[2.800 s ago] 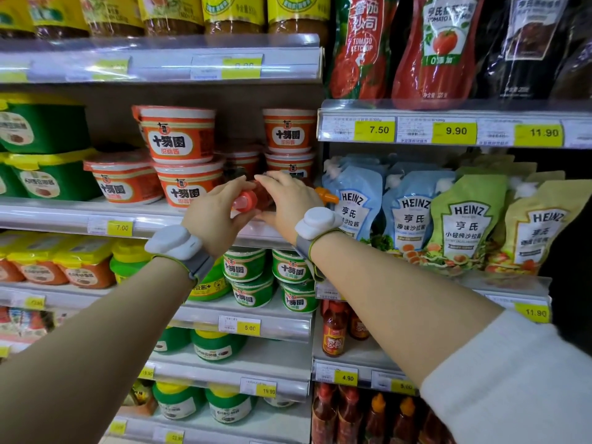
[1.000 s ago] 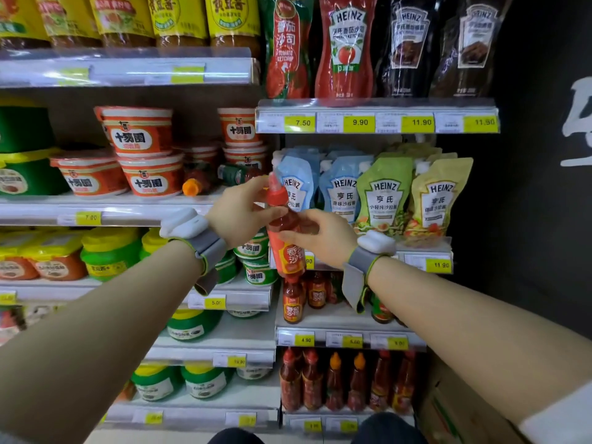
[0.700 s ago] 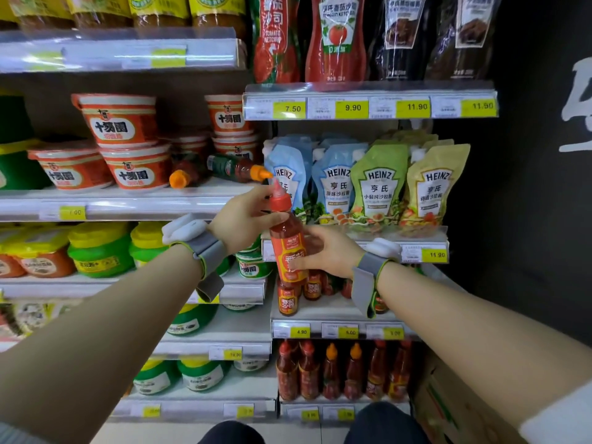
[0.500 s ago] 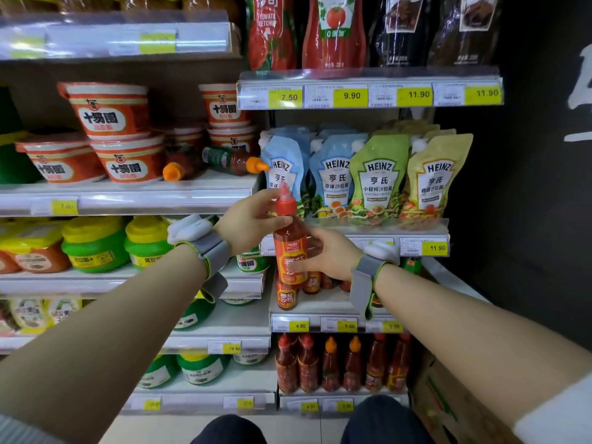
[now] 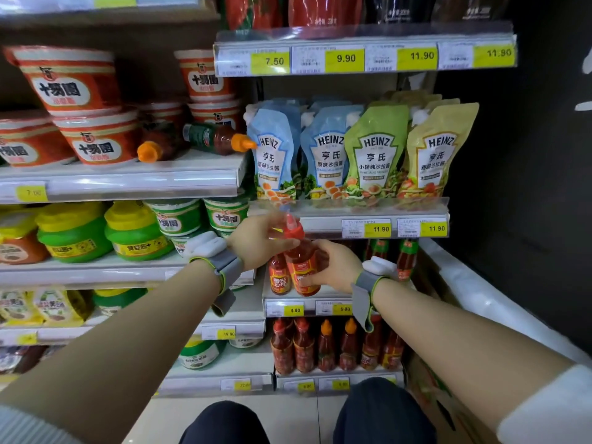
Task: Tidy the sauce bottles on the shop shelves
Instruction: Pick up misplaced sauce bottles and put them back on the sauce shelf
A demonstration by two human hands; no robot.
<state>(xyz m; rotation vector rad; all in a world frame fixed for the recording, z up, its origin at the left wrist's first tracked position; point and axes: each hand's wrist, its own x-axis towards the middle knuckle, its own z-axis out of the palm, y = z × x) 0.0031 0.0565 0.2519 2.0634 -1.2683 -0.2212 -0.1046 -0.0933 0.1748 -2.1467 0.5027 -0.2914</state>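
Shelf [image 5: 298, 301]: both hands' grip holds bottle [image 5: 301, 267].

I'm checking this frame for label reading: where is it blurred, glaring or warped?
Head view: motion blur smears the left hand and the red-capped sauce bottle it grips with the right hand; glare whitens the clear plastic price strip up top; wide-angle distortion bows the shelf edges; the right side is dark.

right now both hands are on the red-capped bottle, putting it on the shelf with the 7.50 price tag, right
Not quite. In the head view the left hand and right hand do hold the red-capped bottle, but they are setting it on the lower shelf tagged 4.90 and 5.00, beside another red sauce bottle, not the 7.50 shelf.
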